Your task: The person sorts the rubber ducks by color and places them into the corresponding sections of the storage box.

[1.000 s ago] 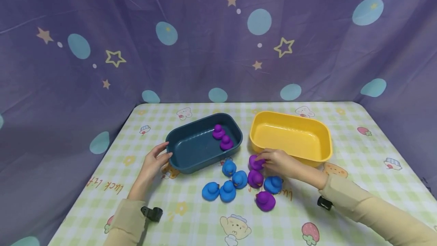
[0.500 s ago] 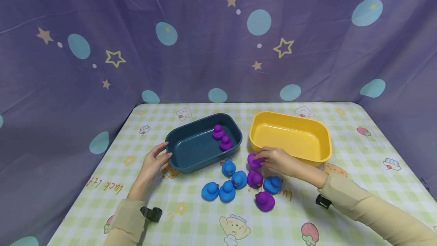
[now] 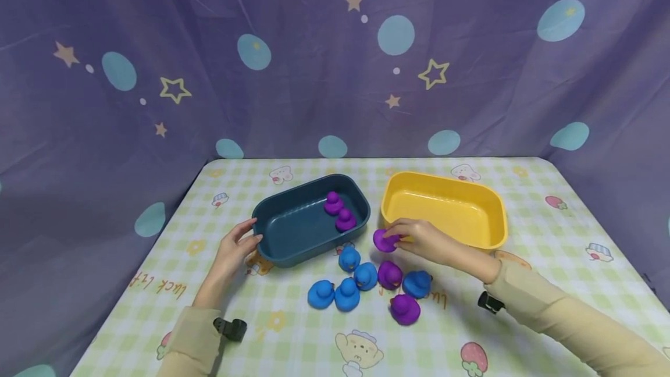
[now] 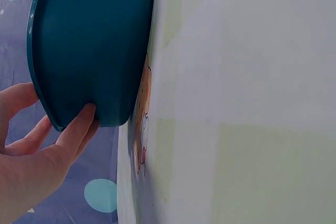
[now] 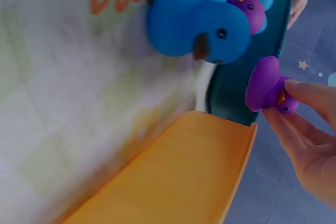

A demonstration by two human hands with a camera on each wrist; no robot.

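Between the two tubs, near the middle of the bench point(image 3: 523, 202), the right hand point(image 3: 424, 240) pinches a purple duck point(image 3: 385, 240) in its fingers point(image 5: 294, 90), thumb and fingertips clamped on the toy's head end; the duck is lifted clear of the bench surface, just off the near-left corner of the yellow tub point(image 3: 445, 208). Left hand point(image 3: 232, 249) lies at the left end of the dark blue tub point(image 3: 293, 231), fingers straight and slightly apart, their tips touching the tub's outer wall below the rim. Two purple ducks point(image 3: 339, 212) sit inside the dark blue tub, toward its right end, touching each other. Nearer the bench's front edge lies a close cluster: five blue ducks point(image 3: 348, 294) and two more purple ducks point(image 3: 389, 275), directly below the held duck.
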